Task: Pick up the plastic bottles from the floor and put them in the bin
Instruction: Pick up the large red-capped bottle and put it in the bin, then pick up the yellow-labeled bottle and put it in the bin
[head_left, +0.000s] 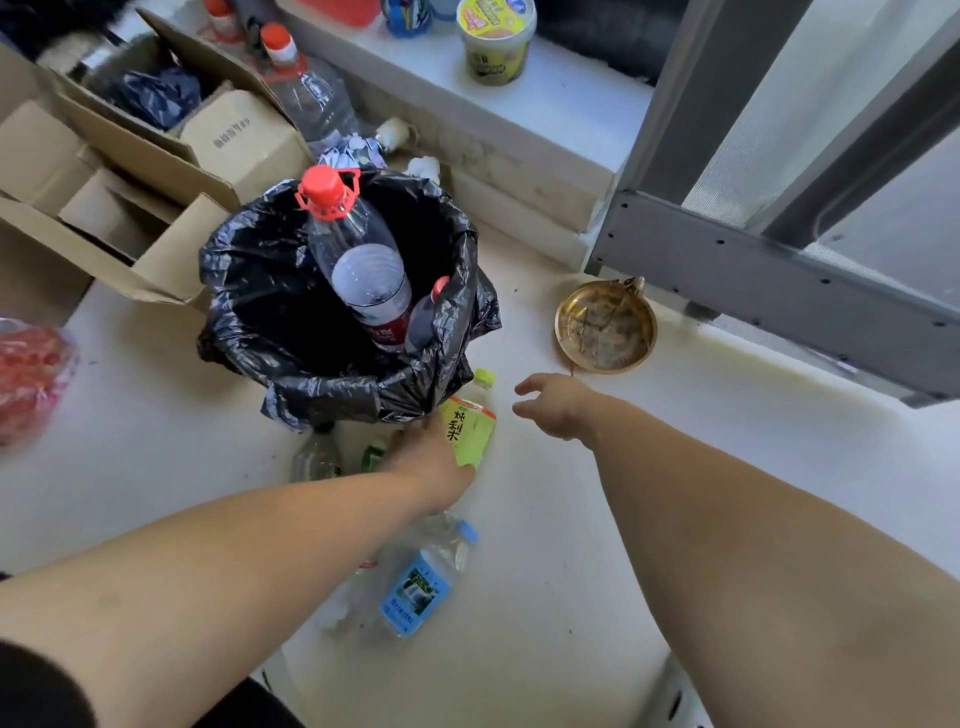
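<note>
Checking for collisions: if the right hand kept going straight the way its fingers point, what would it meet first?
Probably the green-labelled bottle held in the left hand; the right hand points left toward its neck, with the bin just beyond. Depth is unclear.

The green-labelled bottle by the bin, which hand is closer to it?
Left. The left hand is wrapped around the green-labelled bottle from its left side, while the right hand hovers open just to its right, not touching.
</note>
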